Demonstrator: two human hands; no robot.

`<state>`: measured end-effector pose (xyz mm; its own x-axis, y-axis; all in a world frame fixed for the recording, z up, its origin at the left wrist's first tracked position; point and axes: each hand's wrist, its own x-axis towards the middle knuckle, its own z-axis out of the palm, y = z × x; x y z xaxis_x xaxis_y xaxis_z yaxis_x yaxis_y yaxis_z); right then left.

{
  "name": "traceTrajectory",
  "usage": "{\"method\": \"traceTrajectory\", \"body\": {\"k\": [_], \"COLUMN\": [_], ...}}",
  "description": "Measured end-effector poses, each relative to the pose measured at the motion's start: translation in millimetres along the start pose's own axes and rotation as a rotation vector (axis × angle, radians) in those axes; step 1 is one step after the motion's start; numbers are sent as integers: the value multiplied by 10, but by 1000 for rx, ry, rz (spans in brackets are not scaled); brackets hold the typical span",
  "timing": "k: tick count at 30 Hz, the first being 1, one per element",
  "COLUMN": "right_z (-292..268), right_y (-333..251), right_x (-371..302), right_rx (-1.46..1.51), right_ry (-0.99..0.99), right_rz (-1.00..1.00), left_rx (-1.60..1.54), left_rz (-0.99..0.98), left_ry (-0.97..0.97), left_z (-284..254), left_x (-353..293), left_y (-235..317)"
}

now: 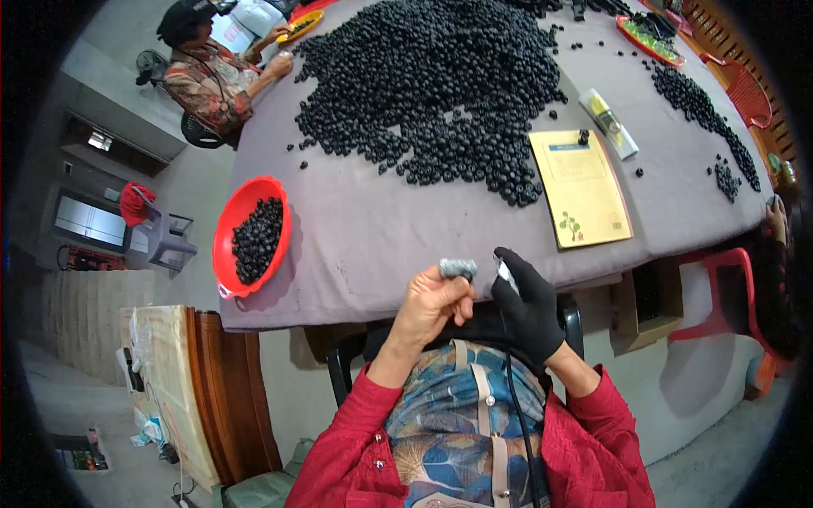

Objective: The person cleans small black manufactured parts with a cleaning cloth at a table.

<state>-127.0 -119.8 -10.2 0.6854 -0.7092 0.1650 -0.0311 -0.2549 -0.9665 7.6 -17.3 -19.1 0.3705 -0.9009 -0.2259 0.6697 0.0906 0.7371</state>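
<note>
My bare left hand (426, 308) is just off the table's front edge, with a grey wrapping (456, 267) around a fingertip. Its thumb and finger pinch a small black part (465, 278). To its right, my right hand (532, 306) wears a black glove and is closed on a small whitish tool (506, 273); the glove hides most of it, so its kind is unclear. The two hands are apart. Beyond them a large heap of small round black parts (423, 76) covers the grey tablecloth (356, 229). A red plastic basin (223, 245) holds more of these parts on the left.
A yellow notebook (584, 199) lies right of the heap, beside a white-and-yellow tube-like pack (607, 124). More black parts (699, 106) trail along the right side. A co-worker (212, 85) sits at the far left by a yellow tray (302, 25). A black cord (515, 381) hangs down my front.
</note>
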Motion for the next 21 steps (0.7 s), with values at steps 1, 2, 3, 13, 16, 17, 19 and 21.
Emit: {"method": "traceTrajectory", "body": {"k": [1,2,3,13,16,17,19,21], "right_z": [-10,-19,-24,16,14,9,2,11], "right_y": [-40,-97,-154,-160,-157,-171,-160,-113], "right_x": [-10,-32,-23,-78,-74,-69,-75,-84], "right_rx": [47,47,57,14,4,-4,-15,47], "right_ry": [-22,-24,-98,-230,-238,-245,-246,-249], "right_rz": [59,74,96,17,-7,-3,7,22], "left_rx": [4,-3,-15,-15,36,37,64,63], "left_rz": [36,61,73,78,100,99,94,96], "left_ry": [2,12,7,-22,-22,-21,-4,-4], "left_z": [-26,-38,-44,25,39,48,69,66], "left_x": [9,-12,-8,-64,-71,-76,-78,-75], "left_y": [4,5,15,7,10,17,24,16]}}
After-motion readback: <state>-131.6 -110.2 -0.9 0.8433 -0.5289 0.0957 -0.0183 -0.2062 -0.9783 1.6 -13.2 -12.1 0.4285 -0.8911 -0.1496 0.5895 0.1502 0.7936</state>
